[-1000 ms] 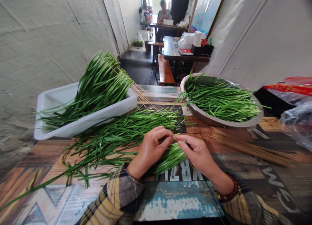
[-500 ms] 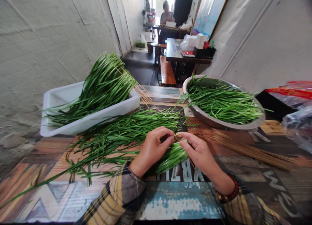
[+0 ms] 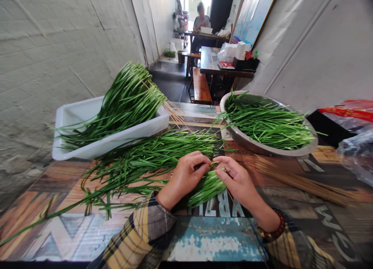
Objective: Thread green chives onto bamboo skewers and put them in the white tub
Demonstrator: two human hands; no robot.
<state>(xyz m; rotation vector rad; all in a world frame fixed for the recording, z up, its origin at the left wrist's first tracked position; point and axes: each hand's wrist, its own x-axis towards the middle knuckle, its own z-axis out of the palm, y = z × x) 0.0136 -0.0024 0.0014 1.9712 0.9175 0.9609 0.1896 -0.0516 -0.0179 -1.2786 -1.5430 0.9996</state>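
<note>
My left hand [image 3: 185, 179] and my right hand [image 3: 237, 179] meet fingertip to fingertip over a small bundle of green chives [image 3: 204, 188] on the table. Both hands are closed in a pinch on chive stems at that spot. A thin bamboo skewer [image 3: 233, 205] runs from the pinch down past my right wrist. A loose heap of long chives [image 3: 145, 160] lies on the table just left of my hands.
A white plastic tub [image 3: 87, 117] with skewered chives stands at the left. A metal bowl [image 3: 262, 146] of cut chives sits at the right, with a pile of bamboo skewers [image 3: 300, 181] in front of it. Plastic bags [image 3: 355, 144] lie far right. A person sits at a far table.
My hands have stayed at the same spot on the chives, with only small finger movements. The view has shifted slightly.
</note>
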